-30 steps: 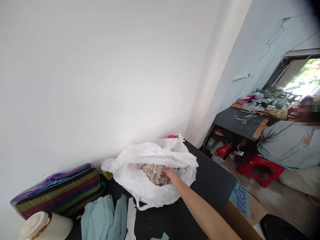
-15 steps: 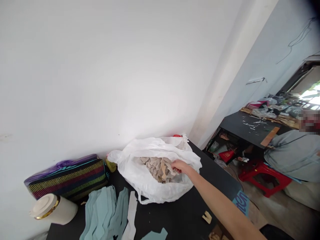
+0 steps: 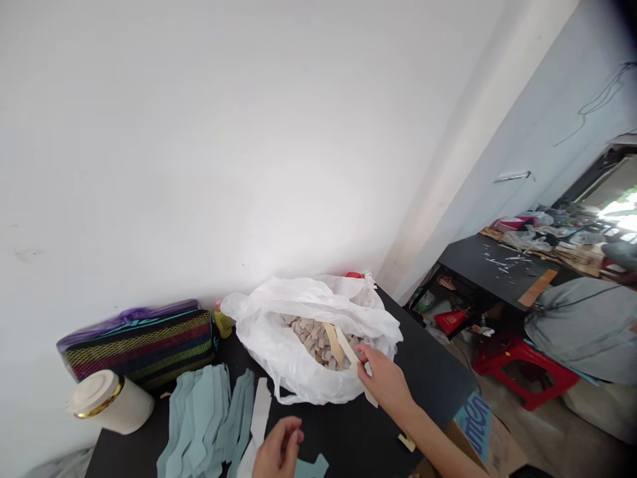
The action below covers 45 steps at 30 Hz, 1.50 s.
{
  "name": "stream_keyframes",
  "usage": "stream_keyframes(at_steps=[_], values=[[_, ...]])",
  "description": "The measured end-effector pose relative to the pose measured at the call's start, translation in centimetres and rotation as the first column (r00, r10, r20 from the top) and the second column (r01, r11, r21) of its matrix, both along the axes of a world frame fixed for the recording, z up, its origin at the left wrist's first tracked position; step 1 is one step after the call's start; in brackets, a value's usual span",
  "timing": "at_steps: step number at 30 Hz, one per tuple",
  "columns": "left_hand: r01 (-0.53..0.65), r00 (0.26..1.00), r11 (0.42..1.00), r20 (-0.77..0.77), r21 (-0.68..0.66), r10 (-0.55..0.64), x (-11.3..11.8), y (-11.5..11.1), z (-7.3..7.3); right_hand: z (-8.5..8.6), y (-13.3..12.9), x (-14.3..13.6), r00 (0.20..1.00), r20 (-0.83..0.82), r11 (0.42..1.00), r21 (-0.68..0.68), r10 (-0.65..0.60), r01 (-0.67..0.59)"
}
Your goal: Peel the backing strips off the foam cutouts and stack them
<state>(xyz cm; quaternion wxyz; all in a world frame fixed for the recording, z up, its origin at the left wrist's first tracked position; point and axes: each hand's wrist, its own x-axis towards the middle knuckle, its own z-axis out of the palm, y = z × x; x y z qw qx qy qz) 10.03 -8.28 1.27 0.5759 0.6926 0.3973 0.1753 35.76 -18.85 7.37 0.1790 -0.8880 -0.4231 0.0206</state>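
Observation:
My right hand [image 3: 385, 382] is closed on a pale cream strip [image 3: 347, 346], pinching it at the near rim of a white plastic bag [image 3: 303, 382]. One end of the strip reaches over the bag's mouth, and the other sticks out below my fingers. Inside lie several beige-grey cut pieces [image 3: 311, 337] and a tan strip [image 3: 333, 342]. My left hand [image 3: 279, 448] is low in the middle, its fingers loosely bent, with nothing visible between them. Close beside it are a whitish cut piece [image 3: 261, 408] and a blue-green piece [image 3: 312, 467].
Stacked blue-green pieces [image 3: 199, 418] lie left, beside a cream lidded container [image 3: 114, 401] and a striped mesh bag [image 3: 144, 345]. A small tan piece [image 3: 407, 442] lies right, near a cardboard box [image 3: 497, 448]. Beyond, a person in grey [image 3: 577, 325] sits on a red stool [image 3: 527, 375].
My right hand has drawn back from inside the bag toward me, now with the cream strip. My left hand has come into view at the bottom. The view has shifted slightly.

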Motion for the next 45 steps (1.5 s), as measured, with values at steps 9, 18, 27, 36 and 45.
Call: stream_keyframes(at_steps=[9, 18, 27, 36, 45], values=[[0.1, 0.995, 0.991, 0.004, -0.085, -0.1, 2.7, 0.1, 6.3, -1.3, 0.7, 2.7, 0.942, 0.105, 0.948, 0.052, -0.318, 0.315], [-0.258, 0.875, 0.806, 0.225, -0.533, 0.429, -0.1, 0.3, 6.4, 0.7, 0.4, -10.5, 0.693, -0.633, 0.935, 0.297, 0.346, -0.195], [-0.248, 0.902, 0.773, 0.152, -0.583, 0.404, -5.2, -0.4, 6.9, 2.6, 1.6, -14.9, 0.642, -0.592, 0.873, 0.332, 0.487, -0.356], [-0.287, 0.865, 0.768, 0.19, -0.572, 0.465, -6.3, -2.0, 7.3, 3.7, 4.5, -16.7, 0.433, -0.78, 0.873, 0.284, 0.451, -0.397], [-0.271, 0.95, 0.949, 0.112, -0.159, 0.29, -8.2, -2.3, 6.5, 5.6, 5.2, -16.3, 0.497, -0.683, 0.812, 0.254, 0.535, -0.526]])
